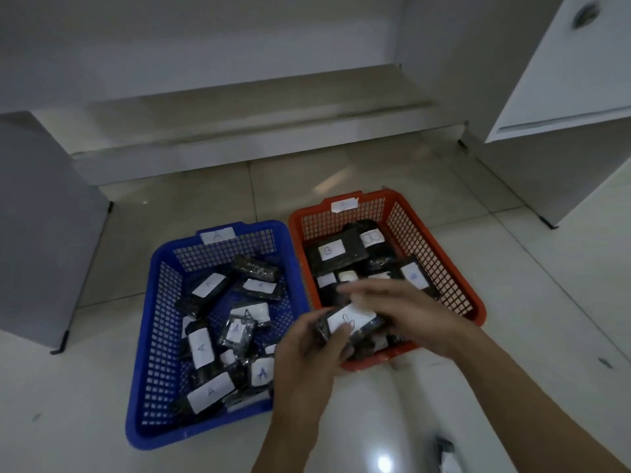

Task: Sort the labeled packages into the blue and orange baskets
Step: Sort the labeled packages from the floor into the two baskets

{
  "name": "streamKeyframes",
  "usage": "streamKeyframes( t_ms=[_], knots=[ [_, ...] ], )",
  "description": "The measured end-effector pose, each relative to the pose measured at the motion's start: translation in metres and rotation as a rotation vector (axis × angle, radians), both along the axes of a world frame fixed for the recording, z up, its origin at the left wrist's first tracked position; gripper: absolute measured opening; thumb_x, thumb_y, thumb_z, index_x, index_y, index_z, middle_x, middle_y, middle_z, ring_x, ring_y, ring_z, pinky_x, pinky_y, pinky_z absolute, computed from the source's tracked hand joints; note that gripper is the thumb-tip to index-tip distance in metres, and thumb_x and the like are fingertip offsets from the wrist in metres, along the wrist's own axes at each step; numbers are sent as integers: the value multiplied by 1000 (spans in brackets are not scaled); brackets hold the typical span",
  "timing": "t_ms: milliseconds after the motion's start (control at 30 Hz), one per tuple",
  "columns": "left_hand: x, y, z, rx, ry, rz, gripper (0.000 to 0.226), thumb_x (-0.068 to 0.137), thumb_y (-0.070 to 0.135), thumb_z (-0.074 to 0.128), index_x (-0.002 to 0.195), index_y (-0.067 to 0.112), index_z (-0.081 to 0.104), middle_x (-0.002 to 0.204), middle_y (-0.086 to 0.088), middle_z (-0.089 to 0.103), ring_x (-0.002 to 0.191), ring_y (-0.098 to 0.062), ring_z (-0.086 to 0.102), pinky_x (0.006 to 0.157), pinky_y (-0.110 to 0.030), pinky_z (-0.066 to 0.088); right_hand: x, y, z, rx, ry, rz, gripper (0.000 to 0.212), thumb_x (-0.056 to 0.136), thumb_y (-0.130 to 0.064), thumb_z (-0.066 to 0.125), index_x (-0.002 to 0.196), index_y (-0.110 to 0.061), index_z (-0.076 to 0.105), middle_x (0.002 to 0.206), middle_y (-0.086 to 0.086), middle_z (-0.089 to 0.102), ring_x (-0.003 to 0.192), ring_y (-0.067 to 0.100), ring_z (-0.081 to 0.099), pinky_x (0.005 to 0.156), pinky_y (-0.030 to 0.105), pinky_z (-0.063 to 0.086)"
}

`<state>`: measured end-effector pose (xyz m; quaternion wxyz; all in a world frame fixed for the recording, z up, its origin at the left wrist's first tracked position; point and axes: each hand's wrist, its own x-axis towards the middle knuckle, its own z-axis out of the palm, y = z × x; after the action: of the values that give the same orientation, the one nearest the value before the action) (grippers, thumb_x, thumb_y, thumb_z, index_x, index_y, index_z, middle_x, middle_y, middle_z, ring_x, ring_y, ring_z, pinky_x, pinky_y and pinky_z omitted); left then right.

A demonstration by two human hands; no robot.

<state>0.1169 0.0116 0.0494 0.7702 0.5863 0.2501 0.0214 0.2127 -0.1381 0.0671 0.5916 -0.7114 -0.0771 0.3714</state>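
From the head view: gripped in the left hand [309, 339], a black plastic-wrapped package with a white paper label [350, 323], low over the near end of the orange mesh plastic basket [440, 240]; right hand [406, 308] blurred above it, grasp impossible to tell. Label scrawl unclear, so easily misread and dropped among the A-marked packs in the blue mesh plastic basket [153, 336] right alongside. Hemmed in by white cabinet fronts [563, 80] behind, glossy white floor tiles [546, 285] all round.

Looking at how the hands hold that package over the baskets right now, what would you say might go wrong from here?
1. The held package sits over the near rim of the orange basket, close to the blue basket; released early, it might fall outside or into the wrong one.
2. Its label looks like a B but is blurred, so a misread is possible.
3. The left hand grips only its end while the right hand is blurred, so it may slip.
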Motion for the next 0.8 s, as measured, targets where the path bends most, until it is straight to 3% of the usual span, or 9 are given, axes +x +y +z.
streamKeyframes(
  t_ms=[67, 167, 233, 300, 500, 567, 667, 800],
  knots=[
    [12, -8, -5, 95, -18, -24, 15, 90, 18, 71, 104, 25, 72, 97, 10, 76, 92, -6, 72, 73, -25, 59, -3, -20, -5, -24, -4, -92, 23, 92, -18, 69, 113, -24, 75, 111, -1, 76, 102, 16, 73, 87, 34, 59],
    [22, -24, -21, 379, -13, -80, 15, 91, 28, 70, 105, 31, 65, 95, 15, 70, 89, 13, 63, 67, -8, 51, 17, -48, -25, -7, 96, -560, 20, 86, -4, 67, 104, -9, 75, 109, 18, 74, 91, 27, 72, 79, 38, 58],
    [23, -28, -30, 514, 5, -61, 23, 87, 20, 75, 103, 31, 62, 98, 13, 66, 89, 20, 57, 64, -2, 47, 36, -51, -38, 46, 172, -818, 17, 87, 2, 64, 103, 1, 69, 109, 23, 71, 88, 26, 72, 72, 31, 59],
    [25, -26, -41, 557, 24, -42, 32, 84, 11, 77, 101, 34, 61, 100, 9, 66, 88, 17, 59, 63, -5, 49, 55, -45, -47, 82, 212, -919, 10, 88, 4, 66, 98, 5, 65, 107, 22, 71, 92, 28, 74, 80, 33, 62],
    [21, -19, -59, 711, 4, -98, 49, 80, 0, 77, 105, 38, 57, 110, 8, 62, 100, -3, 62, 77, -14, 54, 96, -26, -74, 54, 220, -1010, 21, 86, 0, 75, 101, 3, 60, 109, 22, 71, 87, 28, 76, 79, 36, 64],
    [16, -16, -58, 851, -38, -107, 50, 80, -2, 74, 114, 32, 59, 120, 9, 55, 108, -4, 56, 87, -10, 48, 102, -25, -83, 77, 272, -973, 23, 93, -2, 68, 112, 5, 58, 118, 19, 70, 99, 28, 74, 85, 34, 62],
    [11, -10, -63, 977, -60, -136, 51, 86, 4, 70, 132, 18, 56, 137, 2, 46, 126, -13, 45, 108, -28, 40, 108, -30, -92, 75, 248, -910, 36, 93, -4, 67, 125, 9, 56, 126, 22, 66, 100, 26, 72, 77, 25, 61],
    [9, -7, -71, 1058, -39, -167, 50, 91, 16, 67, 139, 13, 52, 148, -6, 39, 139, -23, 32, 114, -34, 29, 105, -39, -95, -66, 127, -833, 44, 90, -11, 73, 127, 6, 58, 126, 23, 65, 106, 24, 69, 76, 28, 62]
  ],
)
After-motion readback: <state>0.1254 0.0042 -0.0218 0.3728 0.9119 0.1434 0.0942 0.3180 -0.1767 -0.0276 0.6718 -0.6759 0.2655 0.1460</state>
